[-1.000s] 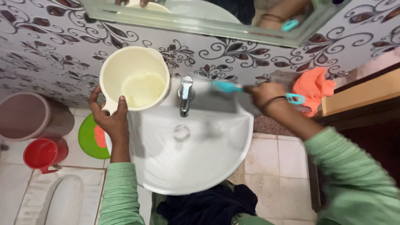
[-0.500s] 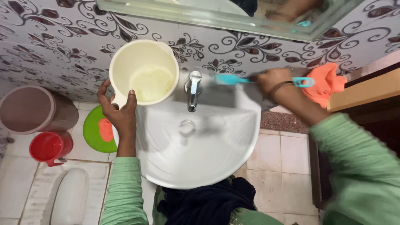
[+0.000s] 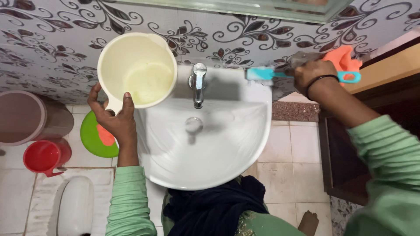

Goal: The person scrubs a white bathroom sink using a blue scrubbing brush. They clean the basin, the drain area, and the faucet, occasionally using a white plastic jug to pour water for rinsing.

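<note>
My left hand (image 3: 114,122) grips the handle of a cream plastic mug (image 3: 136,70), held upright over the left rim of the white washbasin (image 3: 245,144); a little water lies in its bottom. My right hand (image 3: 311,75) is closed around a turquoise brush (image 3: 262,74), whose bristle head points left over the basin's back right corner. The loop end of the brush handle sticks out to the right of my wrist. The chrome tap (image 3: 198,85) stands between the two hands.
An orange cloth (image 3: 343,59) lies on the ledge behind my right hand. On the tiled floor at left stand a brown bucket (image 3: 22,116), a red mug (image 3: 43,157) and a green stool (image 3: 98,137). A squat toilet pan (image 3: 72,205) sits lower left. A dark wooden cabinet (image 3: 372,91) is at right.
My right hand has carried the brush right and toward the wall, from beside the tap to the basin's back right corner. The mug stays held at the left rim.
</note>
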